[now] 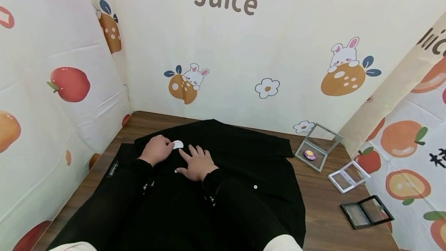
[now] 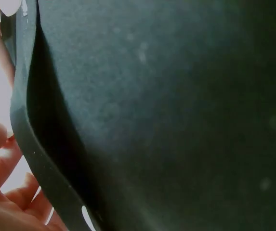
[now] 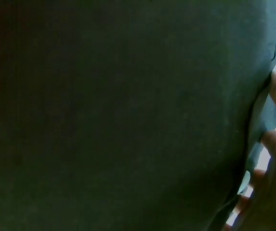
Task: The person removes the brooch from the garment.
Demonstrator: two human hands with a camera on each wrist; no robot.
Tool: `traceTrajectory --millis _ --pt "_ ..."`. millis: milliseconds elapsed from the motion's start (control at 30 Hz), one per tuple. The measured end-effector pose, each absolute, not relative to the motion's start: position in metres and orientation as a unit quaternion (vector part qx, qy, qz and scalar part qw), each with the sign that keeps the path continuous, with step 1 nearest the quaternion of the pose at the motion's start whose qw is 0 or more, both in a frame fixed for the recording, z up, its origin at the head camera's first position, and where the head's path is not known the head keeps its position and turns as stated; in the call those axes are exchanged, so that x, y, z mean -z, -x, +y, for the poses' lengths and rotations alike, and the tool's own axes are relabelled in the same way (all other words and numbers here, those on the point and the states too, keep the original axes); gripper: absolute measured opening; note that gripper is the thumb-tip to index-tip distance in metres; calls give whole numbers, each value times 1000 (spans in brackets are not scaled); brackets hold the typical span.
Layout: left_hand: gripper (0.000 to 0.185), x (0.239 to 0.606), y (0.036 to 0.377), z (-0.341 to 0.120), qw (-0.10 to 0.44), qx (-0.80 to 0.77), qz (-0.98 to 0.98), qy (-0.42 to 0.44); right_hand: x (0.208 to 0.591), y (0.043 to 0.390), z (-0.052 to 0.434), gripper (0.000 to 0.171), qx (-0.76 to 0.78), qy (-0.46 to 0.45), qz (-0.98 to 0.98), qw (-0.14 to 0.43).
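1. Your left hand (image 1: 156, 151) is pinching the edge of a white half-round piece (image 1: 178, 144), which is lying on the black garment (image 1: 240, 169).
2. Your right hand (image 1: 200, 164) is resting on that cloth, fingers spreading, grasping nothing.
3. Three hinged cases (image 1: 348, 176) are standing open on the counter (image 1: 315, 189).
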State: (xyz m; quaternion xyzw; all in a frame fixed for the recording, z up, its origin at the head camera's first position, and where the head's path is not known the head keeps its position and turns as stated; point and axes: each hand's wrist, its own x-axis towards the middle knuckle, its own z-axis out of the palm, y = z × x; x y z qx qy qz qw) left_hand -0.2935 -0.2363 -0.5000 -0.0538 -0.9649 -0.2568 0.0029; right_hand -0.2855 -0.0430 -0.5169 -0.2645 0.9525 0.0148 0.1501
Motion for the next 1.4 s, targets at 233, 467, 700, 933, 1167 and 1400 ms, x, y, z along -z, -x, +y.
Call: traceTrajectory --millis 233,467,700,933,1167,1400 --pt "29 501 294 -238 29 200 -973 110 520 288 -42 77 -24 266 951 153" --pt "60 499 291 -256 -9 113 -971 209 525 289 -41 78 -25 275 951 139" --pt "78 503 287 -272 -77 122 -968 207 525 288 -40 78 -24 275 951 139" --pt "79 509 288 -281 -95 151 -963 201 524 288 -41 77 -20 276 951 137" --pt "77 508 287 -282 -103 158 -962 198 516 288 -45 76 -15 278 953 121" --pt "77 507 286 -279 -107 159 -962 196 508 291 -52 72 -35 263 957 116"
